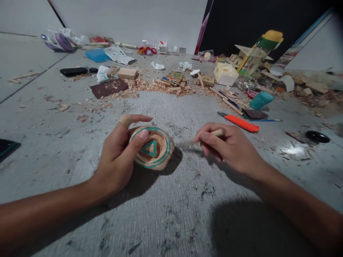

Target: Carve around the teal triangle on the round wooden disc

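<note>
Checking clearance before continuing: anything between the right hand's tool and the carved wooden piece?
Nothing visible: only grey surface, partly shadowed, lies between the tool in the right hand and the carved wooden piece. The left hand holds the piece's opposite side.

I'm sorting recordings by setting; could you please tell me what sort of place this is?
Probably a makeshift woodcraft spot, seemingly on a floor: wood shavings lie scattered about, an orange-handled cutter lies to the right, and the left hand holds a teal-ringed wooden disc.
</note>
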`<state>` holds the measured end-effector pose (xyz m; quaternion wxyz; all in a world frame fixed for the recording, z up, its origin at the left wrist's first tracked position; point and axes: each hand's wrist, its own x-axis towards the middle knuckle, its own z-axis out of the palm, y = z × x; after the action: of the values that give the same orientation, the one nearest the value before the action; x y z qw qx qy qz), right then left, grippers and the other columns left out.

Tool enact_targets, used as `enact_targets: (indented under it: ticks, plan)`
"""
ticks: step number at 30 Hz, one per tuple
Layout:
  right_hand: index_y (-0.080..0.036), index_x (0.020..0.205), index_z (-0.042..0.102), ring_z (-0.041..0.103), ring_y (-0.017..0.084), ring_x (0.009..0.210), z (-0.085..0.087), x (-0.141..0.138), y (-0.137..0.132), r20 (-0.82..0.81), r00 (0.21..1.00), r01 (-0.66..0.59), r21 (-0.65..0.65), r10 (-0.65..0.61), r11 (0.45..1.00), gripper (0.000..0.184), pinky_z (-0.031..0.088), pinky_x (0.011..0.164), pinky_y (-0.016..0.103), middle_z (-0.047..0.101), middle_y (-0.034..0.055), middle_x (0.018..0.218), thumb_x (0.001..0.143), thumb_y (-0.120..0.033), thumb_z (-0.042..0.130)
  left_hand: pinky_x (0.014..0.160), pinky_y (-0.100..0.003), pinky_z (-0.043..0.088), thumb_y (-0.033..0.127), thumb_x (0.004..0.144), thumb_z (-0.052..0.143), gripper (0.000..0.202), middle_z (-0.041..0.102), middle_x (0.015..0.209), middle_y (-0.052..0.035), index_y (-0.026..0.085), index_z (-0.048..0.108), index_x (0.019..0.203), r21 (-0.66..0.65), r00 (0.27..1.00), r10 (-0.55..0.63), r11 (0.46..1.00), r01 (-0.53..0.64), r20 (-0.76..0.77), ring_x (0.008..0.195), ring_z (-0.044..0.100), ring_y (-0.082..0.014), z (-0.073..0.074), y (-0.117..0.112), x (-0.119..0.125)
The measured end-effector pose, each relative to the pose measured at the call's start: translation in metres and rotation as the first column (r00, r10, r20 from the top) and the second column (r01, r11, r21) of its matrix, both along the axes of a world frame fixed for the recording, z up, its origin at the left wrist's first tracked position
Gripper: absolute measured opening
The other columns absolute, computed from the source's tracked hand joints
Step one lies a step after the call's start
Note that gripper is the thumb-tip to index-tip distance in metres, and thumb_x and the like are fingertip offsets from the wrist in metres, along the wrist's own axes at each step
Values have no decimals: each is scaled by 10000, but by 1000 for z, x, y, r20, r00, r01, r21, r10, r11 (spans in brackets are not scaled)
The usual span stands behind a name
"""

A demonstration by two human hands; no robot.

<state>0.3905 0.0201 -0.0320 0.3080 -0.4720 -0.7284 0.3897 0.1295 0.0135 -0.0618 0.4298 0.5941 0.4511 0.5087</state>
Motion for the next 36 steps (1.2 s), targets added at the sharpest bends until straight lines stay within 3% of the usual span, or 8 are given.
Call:
enact_targets:
  ticks: [2,4,8,13,15,19,31,36]
  plan:
    - [-206,877,693,587,127,647,5,-4,-9,108,980,116,363,-166,925,222,425,593,264,697,17,784,998,-369,603,554,-231,576,415,965,650,272,737,803,4,281,619,1200,8,1000,-1,1000,1,-8,633,689,-151,-1,0,-1]
    - [-213,868,704,593,130,673,12,-8,-18,140,979,72,443,-148,894,224,435,625,273,681,6,761,1006,-350,592,564,-237,574,414,967,646,275,738,813,1,278,622,1205,16,1000,4,1000,-4,-16,648,690,-155,-2,1,-1]
    - [-208,789,714,452,83,500,17,-10,-24,1,993,-114,87,115,990,341,333,473,241,534,-48,564,1030,-375,538,555,-229,567,416,966,645,269,730,803,-1,267,626,1189,43,1000,4,999,-3,-23,642,685,-152,-3,1,-2]
    - [-194,770,698,412,99,450,8,-6,-13,-54,996,-74,-121,68,990,406,292,437,256,467,-49,493,1030,-443,509,529,-223,564,434,961,649,275,732,791,-9,259,625,1173,40,999,-15,999,17,-41,626,680,-152,-2,0,-2]
    - [-201,764,665,456,111,496,7,-5,-12,69,997,22,93,-29,995,357,331,485,270,517,-34,543,1021,-402,522,545,-235,571,450,955,654,292,739,797,-11,254,623,1170,39,999,-20,999,22,-39,636,687,-159,-2,0,-2]
    - [-216,766,594,487,113,579,14,-4,-18,200,952,65,603,-231,795,245,364,568,292,569,-20,658,992,-308,578,552,-234,569,459,950,666,304,741,797,-10,246,633,1164,43,998,-17,999,19,-56,644,688,-164,-2,1,-1]
    - [-208,773,677,467,102,487,14,0,-6,194,976,47,275,-103,960,295,353,485,256,519,-50,538,1010,-337,557,534,-215,593,464,952,665,303,750,809,-10,237,633,1150,11,998,-47,999,47,-48,644,701,-159,0,-2,-1]
    - [-220,1008,729,631,164,762,10,0,-4,183,931,123,659,-317,742,145,454,674,306,703,44,890,1002,-264,591,564,-213,577,472,946,670,296,752,814,-8,249,644,1140,29,997,-46,998,47,-61,659,694,-150,-1,-1,-2]
